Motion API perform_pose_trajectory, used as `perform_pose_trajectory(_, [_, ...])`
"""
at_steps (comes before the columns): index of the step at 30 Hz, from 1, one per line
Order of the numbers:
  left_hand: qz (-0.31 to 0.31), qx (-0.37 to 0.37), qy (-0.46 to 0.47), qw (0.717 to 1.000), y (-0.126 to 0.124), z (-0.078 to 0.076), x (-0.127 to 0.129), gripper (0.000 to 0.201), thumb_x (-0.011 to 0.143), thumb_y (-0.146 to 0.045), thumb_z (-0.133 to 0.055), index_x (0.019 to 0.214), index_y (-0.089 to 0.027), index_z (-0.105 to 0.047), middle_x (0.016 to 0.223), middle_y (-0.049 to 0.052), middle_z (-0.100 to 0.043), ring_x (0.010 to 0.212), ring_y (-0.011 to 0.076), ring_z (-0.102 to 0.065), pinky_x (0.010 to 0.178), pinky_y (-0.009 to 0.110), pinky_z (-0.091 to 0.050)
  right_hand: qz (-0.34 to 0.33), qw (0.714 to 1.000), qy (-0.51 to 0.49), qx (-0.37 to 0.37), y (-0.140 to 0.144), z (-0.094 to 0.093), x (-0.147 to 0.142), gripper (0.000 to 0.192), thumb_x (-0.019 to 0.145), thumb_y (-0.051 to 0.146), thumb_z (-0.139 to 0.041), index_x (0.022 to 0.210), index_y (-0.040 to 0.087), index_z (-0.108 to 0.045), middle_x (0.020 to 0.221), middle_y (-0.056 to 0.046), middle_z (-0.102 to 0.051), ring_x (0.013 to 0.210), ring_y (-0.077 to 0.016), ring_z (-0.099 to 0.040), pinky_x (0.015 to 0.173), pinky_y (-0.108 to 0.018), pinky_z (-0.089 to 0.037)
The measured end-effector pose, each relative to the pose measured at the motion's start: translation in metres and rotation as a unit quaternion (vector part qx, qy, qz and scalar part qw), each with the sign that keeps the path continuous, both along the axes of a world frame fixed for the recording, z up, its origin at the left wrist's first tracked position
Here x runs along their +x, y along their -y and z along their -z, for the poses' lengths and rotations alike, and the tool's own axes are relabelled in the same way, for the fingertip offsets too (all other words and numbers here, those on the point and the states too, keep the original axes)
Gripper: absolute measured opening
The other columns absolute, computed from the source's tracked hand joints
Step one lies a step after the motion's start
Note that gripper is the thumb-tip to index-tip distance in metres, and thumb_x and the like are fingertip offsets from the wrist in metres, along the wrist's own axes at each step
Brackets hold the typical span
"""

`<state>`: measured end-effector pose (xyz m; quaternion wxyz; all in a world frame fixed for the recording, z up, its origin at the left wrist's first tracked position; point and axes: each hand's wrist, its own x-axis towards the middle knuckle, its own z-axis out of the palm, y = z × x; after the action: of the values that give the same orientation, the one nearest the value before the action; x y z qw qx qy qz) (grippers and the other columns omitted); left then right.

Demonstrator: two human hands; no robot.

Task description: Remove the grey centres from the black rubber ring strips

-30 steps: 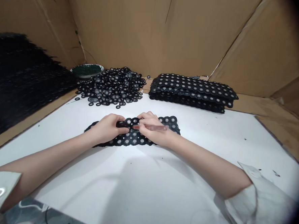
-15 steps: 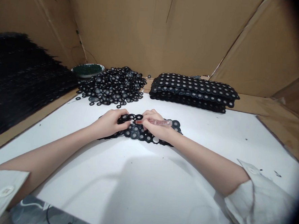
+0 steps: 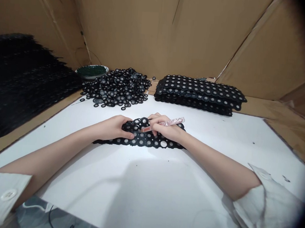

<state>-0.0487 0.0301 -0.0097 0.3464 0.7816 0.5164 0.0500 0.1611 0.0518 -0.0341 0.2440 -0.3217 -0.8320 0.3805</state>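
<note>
A dark, bristly stack (image 3: 27,85) occupies the far left, beyond the diagonal left edge of the white tabletop (image 3: 207,141). To its right, a white-rimmed bowl (image 3: 91,78) of dark green material stands beside a heap of loose rings (image 3: 119,88); several strays lie along the heap's near margin.

The left hand (image 3: 111,128) pinches the left part of the ring mat (image 3: 145,141) between thumb and fingers. The mat lies mid-tabletop, between the 2 hands, well apart from the near edge. The right hand (image 3: 168,132) grasps a pen-like tool (image 3: 173,122) in its fingers. The tool slants, rear end raised to the right, tip at the mat just beside the left thumb. Any print on its barrel is too blurred to read.

Behind and to the right, a stack of ring mats (image 3: 195,90) rests at the back edge, near the cardboard wall (image 3: 147,34). Open tabletop extends in front of the mat and rightward to the right edge, near which dark scraps (image 3: 286,178) lie.

Compared with 0.5 s ago, the tool, then nearly level, is tilted; the mat's near rows, then wavy, run straighter.
</note>
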Motion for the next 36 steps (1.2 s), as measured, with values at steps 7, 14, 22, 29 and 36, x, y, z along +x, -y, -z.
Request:
perform_pose_trajectory(7, [-0.064, 0.039, -0.027, 0.997, 0.004, 0.006, 0.002, 0.029, 0.063, -0.045, -0.056, 0.068, -0.018, -0.050, 0.061, -0.002, -0.052, 0.054, 0.0133, -0.045, 0.047, 0.024, -0.031, 0.026, 0.997, 0.060, 0.044, 0.008, -0.004, -0.006, 0.027, 0.070, 0.013, -0.040, 0.043, 0.017, -0.038, 0.083, -0.001, -0.052, 0.091, -0.0180, -0.040, 0.084, -0.034, -0.033])
perform_pose_trajectory(14, [-0.100, 0.042, 0.017, 0.994, 0.009, 0.013, 0.004, 0.021, 0.064, -0.037, -0.055, 0.071, -0.018, -0.053, 0.063, 0.000, -0.057, 0.060, 0.0169, -0.051, 0.052, 0.026, -0.035, 0.038, 0.972, 0.097, 0.209, 0.033, 0.001, -0.008, 0.024, 0.074, 0.016, -0.041, 0.051, 0.017, -0.041, 0.082, -0.004, -0.047, 0.086, -0.0180, -0.036, 0.076, -0.034, -0.032])
perform_pose_trajectory(22, [-0.097, -0.012, 0.070, 0.993, 0.009, 0.011, 0.004, 0.019, 0.064, -0.035, -0.056, 0.070, -0.017, -0.053, 0.063, -0.001, -0.053, 0.059, 0.0152, -0.049, 0.053, 0.026, -0.035, 0.050, 0.987, 0.058, 0.143, 0.034, 0.004, -0.006, 0.027, 0.076, 0.012, -0.040, 0.049, 0.016, -0.046, 0.086, -0.003, -0.050, 0.090, -0.0179, -0.036, 0.079, -0.035, -0.031])
perform_pose_trajectory(29, [-0.105, -0.039, 0.093, 0.989, 0.009, 0.007, 0.007, 0.018, 0.062, -0.033, -0.057, 0.067, -0.017, -0.050, 0.061, -0.002, -0.051, 0.056, 0.0137, -0.047, 0.053, 0.025, -0.034, 0.055, 0.992, 0.034, 0.107, 0.031, 0.006, -0.004, 0.028, 0.075, 0.011, -0.040, 0.049, 0.017, -0.050, 0.090, -0.002, -0.051, 0.095, -0.0182, -0.037, 0.084, -0.036, -0.029])
perform_pose_trajectory(36, [-0.113, -0.068, 0.102, 0.986, 0.008, 0.007, 0.006, 0.017, 0.061, -0.032, -0.058, 0.065, -0.018, -0.048, 0.060, -0.003, -0.050, 0.055, 0.0133, -0.047, 0.052, 0.024, -0.034, 0.043, 0.995, 0.025, 0.084, 0.028, 0.005, -0.002, 0.030, 0.076, 0.011, -0.037, 0.049, 0.018, -0.050, 0.087, -0.001, -0.051, 0.096, -0.0176, -0.037, 0.087, -0.036, -0.029])
